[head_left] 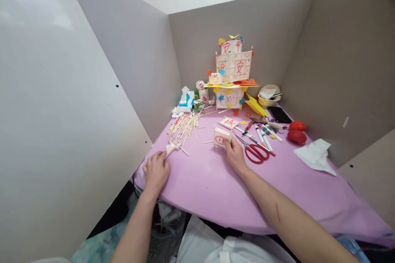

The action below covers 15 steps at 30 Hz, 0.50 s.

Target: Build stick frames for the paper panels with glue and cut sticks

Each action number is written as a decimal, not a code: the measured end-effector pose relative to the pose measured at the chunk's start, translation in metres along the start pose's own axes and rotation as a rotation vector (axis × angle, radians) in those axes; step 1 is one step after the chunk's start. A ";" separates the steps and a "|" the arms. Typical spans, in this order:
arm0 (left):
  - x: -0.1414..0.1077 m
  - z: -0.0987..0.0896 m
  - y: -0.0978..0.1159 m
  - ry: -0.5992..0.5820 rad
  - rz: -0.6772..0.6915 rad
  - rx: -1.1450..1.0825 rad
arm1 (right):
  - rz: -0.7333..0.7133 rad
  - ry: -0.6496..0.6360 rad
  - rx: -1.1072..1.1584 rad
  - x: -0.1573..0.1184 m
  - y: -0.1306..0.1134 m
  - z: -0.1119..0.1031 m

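Observation:
My left hand is closed around the handle end of a pale glue gun, which lies on the tabletop at the left with its nozzle pointing away. Between the thumb and fingers of my right hand is a small white paper panel framed with wooden sticks, held upright with a red drawn mark facing me. Just behind it lies another framed panel with a red character. Red-handled scissors rest beside my right hand, blades toward the panel.
A decorated paper-and-stick tower stands at the back. Many loose wooden sticks lie left of centre, near a tissue pack. To the right are markers, red yarn balls, a phone, a bowl and white cloth.

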<state>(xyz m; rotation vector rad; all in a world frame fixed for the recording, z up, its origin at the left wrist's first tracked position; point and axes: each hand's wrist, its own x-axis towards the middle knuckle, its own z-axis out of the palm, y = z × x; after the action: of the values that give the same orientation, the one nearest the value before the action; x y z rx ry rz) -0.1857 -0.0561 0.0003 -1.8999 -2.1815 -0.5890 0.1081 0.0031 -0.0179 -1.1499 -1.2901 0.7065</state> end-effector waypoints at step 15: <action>0.016 -0.005 0.094 0.067 0.183 -0.581 | 0.076 0.053 0.167 0.008 0.004 -0.002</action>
<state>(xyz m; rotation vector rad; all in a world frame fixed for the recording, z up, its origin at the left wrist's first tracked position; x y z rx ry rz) -0.0965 -0.0342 0.0268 -2.2651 -1.8957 -1.3397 0.1118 0.0109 -0.0184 -1.0784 -1.1256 0.8195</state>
